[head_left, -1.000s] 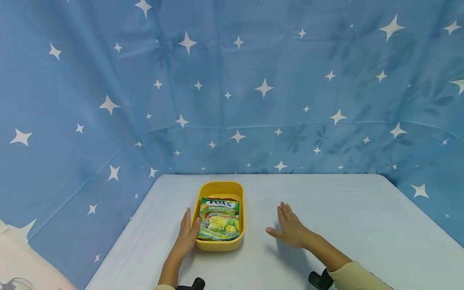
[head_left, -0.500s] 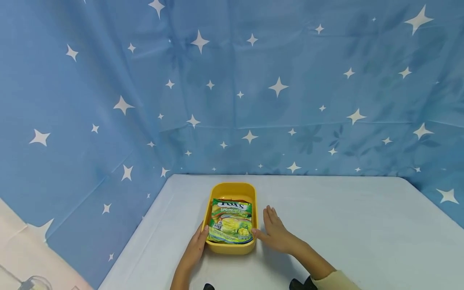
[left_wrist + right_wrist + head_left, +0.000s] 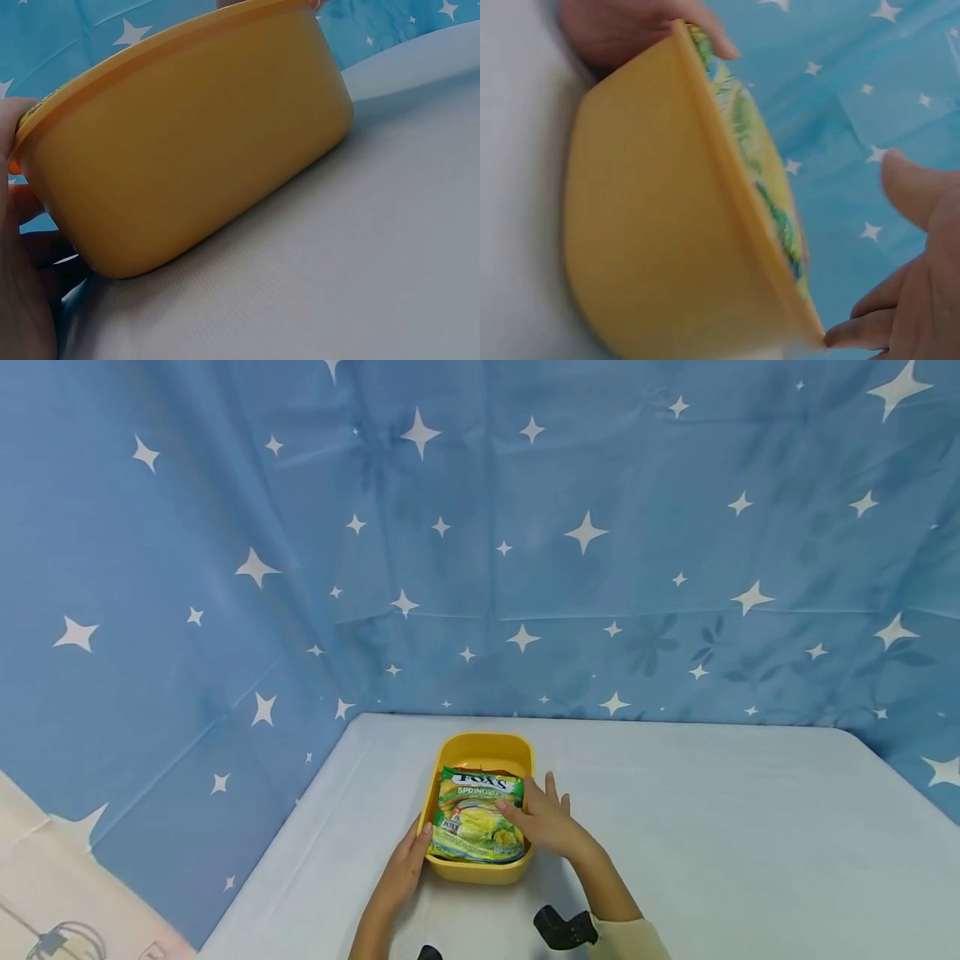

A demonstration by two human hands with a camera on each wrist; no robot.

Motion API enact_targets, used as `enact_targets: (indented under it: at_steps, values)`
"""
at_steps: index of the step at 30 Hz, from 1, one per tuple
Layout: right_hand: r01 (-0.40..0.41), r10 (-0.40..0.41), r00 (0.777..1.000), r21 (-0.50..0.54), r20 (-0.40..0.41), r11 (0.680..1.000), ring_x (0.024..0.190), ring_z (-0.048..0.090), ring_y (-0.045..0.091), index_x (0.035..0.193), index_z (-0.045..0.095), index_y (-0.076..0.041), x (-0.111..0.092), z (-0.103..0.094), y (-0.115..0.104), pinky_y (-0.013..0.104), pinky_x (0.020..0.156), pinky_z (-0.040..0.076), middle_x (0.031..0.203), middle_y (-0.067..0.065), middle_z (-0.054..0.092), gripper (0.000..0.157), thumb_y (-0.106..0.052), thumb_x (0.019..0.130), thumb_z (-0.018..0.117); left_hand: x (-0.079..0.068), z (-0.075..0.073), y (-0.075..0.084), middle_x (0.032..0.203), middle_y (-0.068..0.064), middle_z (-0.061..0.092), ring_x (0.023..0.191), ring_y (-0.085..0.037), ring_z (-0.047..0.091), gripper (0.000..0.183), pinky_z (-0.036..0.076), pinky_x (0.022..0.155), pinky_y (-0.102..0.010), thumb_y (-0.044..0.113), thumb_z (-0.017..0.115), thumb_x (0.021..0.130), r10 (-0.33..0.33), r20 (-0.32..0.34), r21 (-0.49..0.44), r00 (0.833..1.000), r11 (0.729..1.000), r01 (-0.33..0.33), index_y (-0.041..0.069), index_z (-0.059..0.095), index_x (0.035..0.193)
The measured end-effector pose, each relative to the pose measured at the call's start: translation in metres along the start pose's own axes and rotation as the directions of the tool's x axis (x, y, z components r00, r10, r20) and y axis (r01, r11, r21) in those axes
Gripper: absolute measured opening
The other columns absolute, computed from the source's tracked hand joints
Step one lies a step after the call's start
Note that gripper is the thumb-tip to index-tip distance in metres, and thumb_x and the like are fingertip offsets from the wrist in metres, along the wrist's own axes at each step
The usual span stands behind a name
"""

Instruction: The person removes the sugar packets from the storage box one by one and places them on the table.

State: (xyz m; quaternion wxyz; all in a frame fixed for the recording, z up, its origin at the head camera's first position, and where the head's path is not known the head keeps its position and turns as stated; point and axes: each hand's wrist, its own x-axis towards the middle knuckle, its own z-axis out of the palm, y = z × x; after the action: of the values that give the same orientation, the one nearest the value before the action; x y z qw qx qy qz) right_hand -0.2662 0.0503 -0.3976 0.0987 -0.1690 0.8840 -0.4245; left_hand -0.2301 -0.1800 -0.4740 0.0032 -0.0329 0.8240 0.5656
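A yellow plastic tub [image 3: 486, 747] stands on the white table, with a green and yellow FOX'S candy bag [image 3: 474, 818] lying in it. My left hand [image 3: 402, 870] grips the tub's left wall, thumb over the rim and fingers outside. In the left wrist view the tub's wall [image 3: 195, 142] fills the middle. My right hand [image 3: 553, 822] is over the tub's right rim, its thumb above the bag and its fingers spread. The right wrist view shows that hand [image 3: 930, 277] with a fingertip by the rim and the thumb raised, apart from the bag.
The white table [image 3: 675, 827] stretches away to the right and back. Behind it hangs a blue curtain [image 3: 645, 510] with white stars. A clear object with a cable [image 3: 63, 941] is at the lower left.
My right hand has moved left, from beside the tub to over its right rim. My left hand has taken hold of the tub's left side. The view has shifted slightly.
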Motion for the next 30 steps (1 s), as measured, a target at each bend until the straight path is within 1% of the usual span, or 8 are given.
enact_targets:
  at_steps: [7,13,16,18,21,23,25,30]
  values:
    - [-0.086,0.095,0.994,-0.156,0.051,0.984,0.145,-0.004,0.045,0.142,0.033,0.009,0.008,-0.005,-0.010,0.065,0.114,-0.004,0.149,0.029,0.032,0.077,-0.047,0.093,0.053,0.001,-0.002,0.000,0.153,-0.028,0.021,0.142,-0.047,0.015,0.074,0.017,0.114,-0.063,0.051,0.031,0.100,-0.007,-0.014,0.018,1.000,1.000,0.007,-0.005,0.021,0.148]
    - [-0.069,0.084,0.995,-0.255,0.046,0.965,0.146,0.000,0.041,0.136,0.043,0.010,0.008,-0.002,-0.013,0.062,0.117,0.000,0.141,0.025,0.047,0.068,-0.040,0.093,0.057,0.001,0.001,-0.001,0.153,-0.028,0.021,0.142,-0.047,0.015,0.075,0.017,0.114,-0.063,0.052,0.031,0.100,-0.039,-0.019,0.022,0.999,0.999,0.039,-0.005,0.021,0.148]
    - [-0.073,0.075,0.997,-0.344,-0.008,0.936,0.147,0.005,0.039,0.126,0.053,0.010,0.006,0.004,-0.018,0.061,0.117,0.004,0.135,0.023,0.054,0.061,-0.040,0.092,0.059,0.002,0.002,0.000,0.153,-0.028,0.021,0.142,-0.047,0.015,0.076,0.017,0.114,-0.062,0.053,0.030,0.100,-0.041,-0.022,0.020,0.999,0.999,0.041,-0.005,0.020,0.148]
    - [-0.084,0.074,0.996,-0.427,-0.041,0.900,0.147,0.009,0.039,0.118,0.059,0.009,0.005,0.007,-0.023,0.061,0.117,0.008,0.132,0.023,0.056,0.058,-0.042,0.091,0.059,0.003,0.002,0.002,0.154,-0.028,0.020,0.142,-0.046,0.014,0.077,0.016,0.114,-0.062,0.054,0.030,0.099,-0.043,-0.022,0.015,0.999,0.999,0.043,-0.004,0.020,0.148]
    - [-0.096,0.080,0.995,-0.489,-0.054,0.867,0.146,0.015,0.038,0.113,0.062,0.010,0.004,0.010,-0.026,0.061,0.116,0.012,0.129,0.023,0.058,0.060,-0.045,0.090,0.059,0.003,0.002,0.003,0.154,-0.028,0.019,0.142,-0.047,0.014,0.078,0.016,0.114,-0.062,0.055,0.029,0.099,-0.049,-0.020,0.013,0.999,0.999,0.050,-0.004,0.019,0.149]
    - [-0.090,0.083,0.996,-0.469,-0.035,0.879,0.146,0.016,0.039,0.111,0.063,0.009,0.003,0.009,-0.026,0.062,0.116,0.012,0.127,0.023,0.060,0.058,-0.045,0.090,0.060,0.003,0.003,0.003,0.154,-0.028,0.019,0.142,-0.047,0.013,0.078,0.016,0.114,-0.062,0.055,0.029,0.099,-0.054,-0.018,0.015,0.998,0.998,0.054,-0.004,0.019,0.149]
    - [-0.085,0.087,0.996,-0.403,-0.014,0.911,0.145,0.014,0.041,0.119,0.059,0.010,0.003,0.007,-0.023,0.062,0.116,0.011,0.130,0.024,0.058,0.061,-0.044,0.091,0.059,0.002,0.003,0.003,0.154,-0.028,0.019,0.142,-0.047,0.014,0.078,0.016,0.114,-0.062,0.055,0.029,0.099,-0.053,-0.018,0.020,0.998,0.998,0.053,-0.005,0.019,0.148]
    - [-0.085,0.088,0.996,-0.171,0.014,0.982,0.142,0.013,0.050,0.140,0.039,0.006,0.005,-0.002,-0.014,0.068,0.110,0.018,0.149,0.030,0.030,0.071,-0.043,0.093,0.056,0.001,0.002,0.002,0.153,-0.029,0.020,0.142,-0.047,0.014,0.077,0.017,0.114,-0.062,0.054,0.029,0.100,-0.053,-0.025,0.037,0.998,0.998,0.054,-0.006,0.020,0.148]
